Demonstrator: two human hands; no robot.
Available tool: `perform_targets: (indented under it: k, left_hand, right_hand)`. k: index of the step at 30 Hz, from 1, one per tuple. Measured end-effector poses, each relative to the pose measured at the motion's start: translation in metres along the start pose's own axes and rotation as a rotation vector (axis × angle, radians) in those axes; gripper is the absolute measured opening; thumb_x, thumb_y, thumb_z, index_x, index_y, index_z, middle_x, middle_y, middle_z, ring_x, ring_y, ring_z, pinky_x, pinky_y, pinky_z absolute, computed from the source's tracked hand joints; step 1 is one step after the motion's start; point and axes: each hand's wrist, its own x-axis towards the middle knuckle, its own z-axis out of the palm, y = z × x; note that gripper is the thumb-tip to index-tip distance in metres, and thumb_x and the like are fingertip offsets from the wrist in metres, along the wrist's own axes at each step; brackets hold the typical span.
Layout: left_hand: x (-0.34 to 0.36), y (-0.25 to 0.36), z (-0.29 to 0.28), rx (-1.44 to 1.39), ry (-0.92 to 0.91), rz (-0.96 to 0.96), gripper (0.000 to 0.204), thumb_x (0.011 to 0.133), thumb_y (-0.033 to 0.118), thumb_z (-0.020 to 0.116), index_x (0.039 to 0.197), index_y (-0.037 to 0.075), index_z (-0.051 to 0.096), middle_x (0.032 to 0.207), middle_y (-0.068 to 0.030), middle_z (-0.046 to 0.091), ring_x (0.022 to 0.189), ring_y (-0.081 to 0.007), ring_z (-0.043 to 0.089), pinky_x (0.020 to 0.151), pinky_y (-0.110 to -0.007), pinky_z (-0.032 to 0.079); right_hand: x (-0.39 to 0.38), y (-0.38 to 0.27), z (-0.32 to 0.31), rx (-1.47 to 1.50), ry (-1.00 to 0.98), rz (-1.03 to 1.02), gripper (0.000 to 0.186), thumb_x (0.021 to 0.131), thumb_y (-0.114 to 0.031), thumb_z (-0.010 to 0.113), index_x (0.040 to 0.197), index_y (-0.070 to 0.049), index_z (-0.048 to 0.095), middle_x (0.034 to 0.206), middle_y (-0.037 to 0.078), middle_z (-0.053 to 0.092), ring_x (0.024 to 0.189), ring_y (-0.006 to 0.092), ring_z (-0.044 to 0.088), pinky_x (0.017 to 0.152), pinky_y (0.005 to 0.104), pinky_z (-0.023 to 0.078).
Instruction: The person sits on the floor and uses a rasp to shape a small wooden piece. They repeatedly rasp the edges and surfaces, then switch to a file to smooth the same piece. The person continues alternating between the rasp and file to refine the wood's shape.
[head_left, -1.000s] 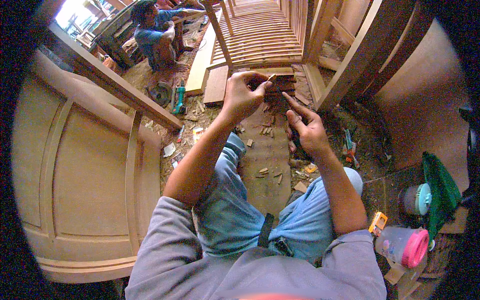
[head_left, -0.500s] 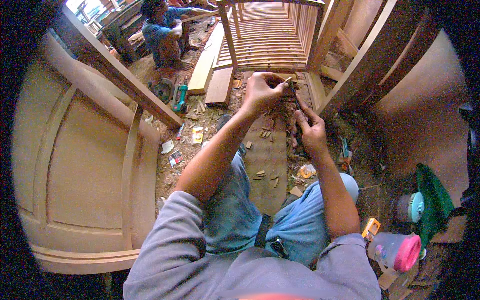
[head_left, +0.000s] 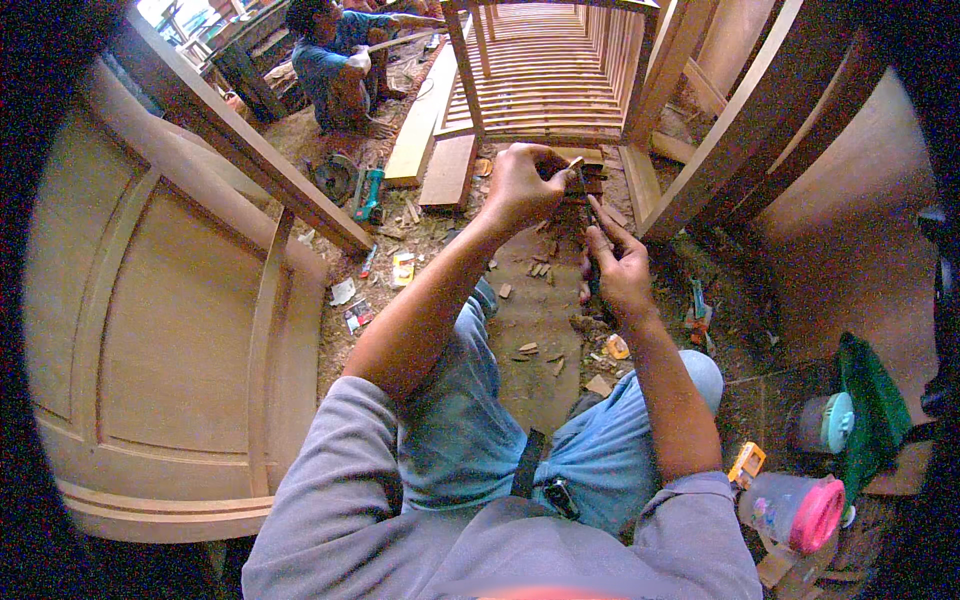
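Note:
In front of me my left hand (head_left: 523, 188) pinches a small pale piece of wood (head_left: 575, 163) between thumb and fingers. My right hand (head_left: 620, 262) is closed on a slim dark tool (head_left: 590, 214), likely a blade, whose upper end lies at the wood piece. Below both hands is a worn board (head_left: 530, 320) between my legs, scattered with small wooden offcuts (head_left: 527, 350).
A slatted wooden frame (head_left: 545, 70) stands ahead beside loose planks (head_left: 448, 172). A co-worker (head_left: 335, 70) crouches upper left near an angle grinder (head_left: 360, 190). Panels (head_left: 170, 340) and posts (head_left: 730, 120) flank me. Plastic tubs (head_left: 785, 505) sit at lower right.
Both hands have shifted right since a second ago, and my right hand's fingertips and tool have come up nearer the wood piece in my left hand. The co-worker's left arm has lowered slightly.

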Motion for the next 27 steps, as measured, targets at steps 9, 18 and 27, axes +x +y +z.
perform_targets:
  k: [9,18,27]
  left_hand:
    - [-0.027,0.02,-0.001,-0.294,0.009,0.126,0.017,0.078,0.012,0.071,0.087,-0.002,0.072,0.08,-0.0135,0.071,0.07,-0.0153,0.067,0.068,-0.028,0.053]
    - [-0.019,0.006,-0.022,-0.137,0.162,0.072,0.017,0.081,0.015,0.071,0.087,-0.002,0.071,0.077,-0.0105,0.071,0.068,-0.0142,0.067,0.064,-0.028,0.052]
    - [-0.015,0.005,-0.015,-0.177,0.063,0.15,0.014,0.079,0.009,0.069,0.085,-0.003,0.071,0.077,-0.0118,0.071,0.067,-0.0149,0.067,0.065,-0.029,0.053]
  right_hand:
    - [0.028,-0.046,-0.097,0.367,0.478,0.054,0.031,0.1,-0.026,0.044,0.131,-0.022,0.045,0.063,0.002,0.047,0.044,0.0126,0.047,0.04,0.03,0.043]
    - [0.001,-0.033,-0.028,-0.004,-0.152,0.02,0.042,0.097,-0.02,0.051,0.139,-0.016,0.045,0.061,0.002,0.05,0.045,0.009,0.046,0.041,0.023,0.043]
    - [-0.002,-0.036,-0.017,-0.057,-0.218,0.102,0.041,0.094,-0.01,0.054,0.134,-0.003,0.05,0.135,0.009,0.051,0.123,0.0133,0.045,0.104,0.0269,0.032]
